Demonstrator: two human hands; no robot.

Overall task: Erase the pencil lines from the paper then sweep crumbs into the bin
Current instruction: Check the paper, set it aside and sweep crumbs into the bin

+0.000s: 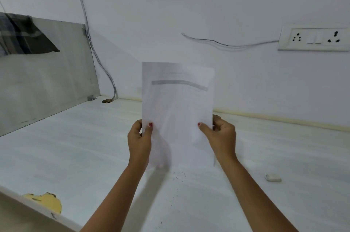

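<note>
both of my hands hold the paper (178, 103) upright in the air above the worktop (75, 146), its face turned toward me. my left hand (140, 139) pinches the lower left edge: the thumb lies on the front of the sheet, its red nail showing, and the other fingers (137, 124) curl round behind the edge. my right hand (221, 137) does the same on the lower right edge, thumb on the front, the rest of its fingers mostly hidden behind the sheet. so the fingers of both hands are clamped on the paper, one hand on each side, and the bottom of the sheet hangs down between my wrists.

a grey pencil line (180, 82) runs across the upper part of the sheet, well above both thumbs and touched by neither. below the paper, dark crumbs (178, 175) lie scattered on the worktop between my forearms. a white eraser (272, 177) lies on the worktop to the right of my right arm, apart from it.

a white socket panel (314, 37) sits on the wall at the right. a grey side board (47, 72) stands along the left of the worktop, with a checked cloth (22, 35) over its top. a yellow chipped patch (47, 201) marks the worktop's near left edge.
</note>
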